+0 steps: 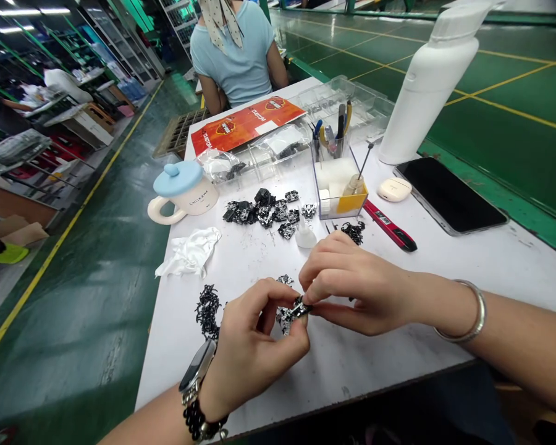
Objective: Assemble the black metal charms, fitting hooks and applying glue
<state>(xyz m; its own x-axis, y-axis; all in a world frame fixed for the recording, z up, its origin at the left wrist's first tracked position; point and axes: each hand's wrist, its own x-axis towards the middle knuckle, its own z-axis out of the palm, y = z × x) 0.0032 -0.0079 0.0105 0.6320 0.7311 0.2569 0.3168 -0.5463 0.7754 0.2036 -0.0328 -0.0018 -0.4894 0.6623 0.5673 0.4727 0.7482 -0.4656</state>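
A small black-and-silver part is pinched between the fingertips of my left hand, over the white table. The fingers of my right hand close on the same part from the right; its exact shape is partly hidden by the fingertips. Just beneath and behind it lie similar silver-and-black pieces, half covered by my hands. Left of my left hand is a heap of thin black pieces. Farther back sits a larger pile of black-and-silver parts, near a small white nozzle-shaped piece.
A lidded mug and a crumpled white tissue are on the left. At the back stand a clear tool box, plastic trays and an orange card. A red cutter, phone and white bottle are right. A person sits ahead.
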